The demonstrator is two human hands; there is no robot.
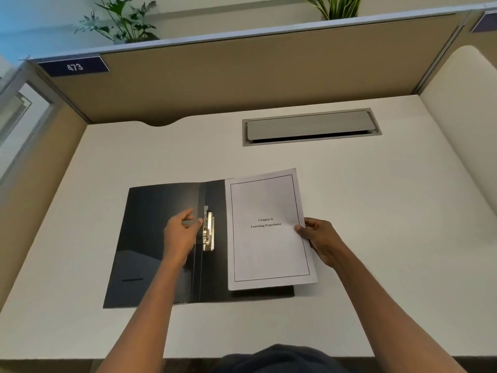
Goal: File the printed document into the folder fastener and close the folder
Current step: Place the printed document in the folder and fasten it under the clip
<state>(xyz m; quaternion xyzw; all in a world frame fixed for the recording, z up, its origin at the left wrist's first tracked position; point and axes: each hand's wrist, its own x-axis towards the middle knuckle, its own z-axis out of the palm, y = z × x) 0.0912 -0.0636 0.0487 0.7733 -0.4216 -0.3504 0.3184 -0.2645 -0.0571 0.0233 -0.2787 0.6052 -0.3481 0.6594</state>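
Partitions closed off the tabletop (376, 211) on the left, the far side and the right, with a blue tag (74, 66) reading 473 at the far-left corner and plants (123, 22) showing above the back wall. White surface lay bare all around the work, widest to the right and toward the near edge; a grey cable hatch (310, 126) was set flush into the far part, well apart from everything else.

The black folder (150, 238) lay open and flat near the middle, its left cover glossy and bare, its near edge well back from the near rim of the tabletop. Along its spine stood the shiny metal fastener (209, 232), lever raised upright. The left hand (178, 235) hovered over the left cover, wrist low, thumb and forefinger pinched close together right at the fastener's left side; whether they actually touched the metal could not be told.

The printed document (266, 230) rested on the folder's right half, just beside the fastener and not yet under it, tilted slightly clockwise so its far-right corner overhung the folder. It was a white stack with a thin black border and the centred words "Chapter 6 Learning Experience". The right hand (320, 240) held the stack's right edge at mid-height, thumb on top, fingers beneath, forearm angled in from the lower right.
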